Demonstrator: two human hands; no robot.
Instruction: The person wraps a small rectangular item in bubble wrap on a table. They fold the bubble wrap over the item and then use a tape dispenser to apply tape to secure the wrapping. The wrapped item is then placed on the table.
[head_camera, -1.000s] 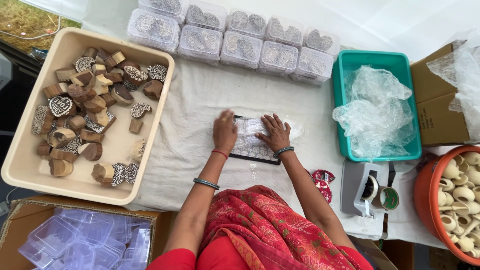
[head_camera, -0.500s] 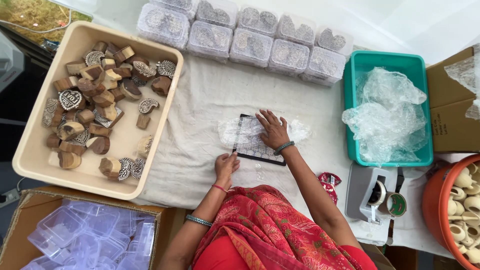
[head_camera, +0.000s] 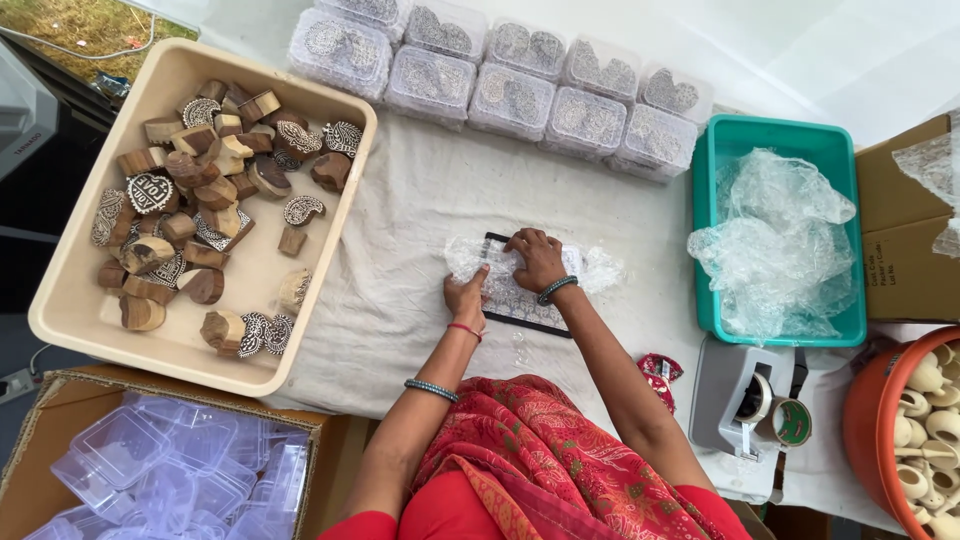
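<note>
Lying flat at table centre on a black board (head_camera: 520, 318) for backing, bubble wrap (head_camera: 478, 258) pinched at its nine-o'clock edge by left hand (head_camera: 468, 293), pressed under curled right hand (head_camera: 538, 258); beige tray (head_camera: 330, 260) toward nine o'clock.

Under the right hand (head_camera: 538, 262) and the left hand (head_camera: 467, 296), the bubble wrap (head_camera: 596, 268) blurs whatever it covers, and both palms hide the middle of the black patterned slab (head_camera: 520, 305), so its shape there cannot be read. Right of the right hand, the orange tub (head_camera: 862, 420) and the cardboard box (head_camera: 898, 232) are cut by the picture's edge; below the left hand, the carton of clear plastic boxes (head_camera: 150, 470) runs off the bottom. Beyond both hands, the carved pieces inside the row of lidded clear boxes (head_camera: 520, 85) are too small and clouded to make out.
</note>
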